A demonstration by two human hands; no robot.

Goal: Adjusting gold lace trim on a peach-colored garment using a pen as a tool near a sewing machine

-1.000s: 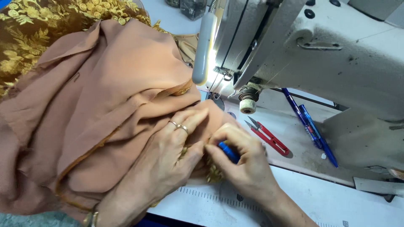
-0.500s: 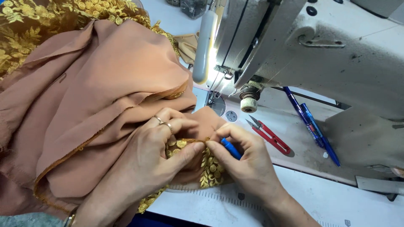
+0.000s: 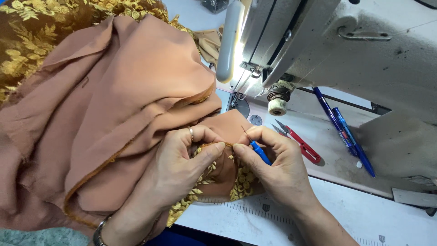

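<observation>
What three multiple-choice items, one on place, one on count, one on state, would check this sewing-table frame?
1. Where do the red thread snips lie?
A. On the machine bed, right of the hands
B. On the folded fabric
C. In the left hand

2. How many blue pens lie on the bed?
A. None
B. Two
C. Five

3. What is the right hand doing?
A. Resting open and flat
B. Pinching a blue-handled seam ripper
C. Gripping the snips

Answers: 1 A, the snips lie on the white bed beyond the right hand. 2 B, two pens lie side by side. 3 B, the fingers pinch the ripper at the seam of the tan fabric that the left hand pinches.
</observation>
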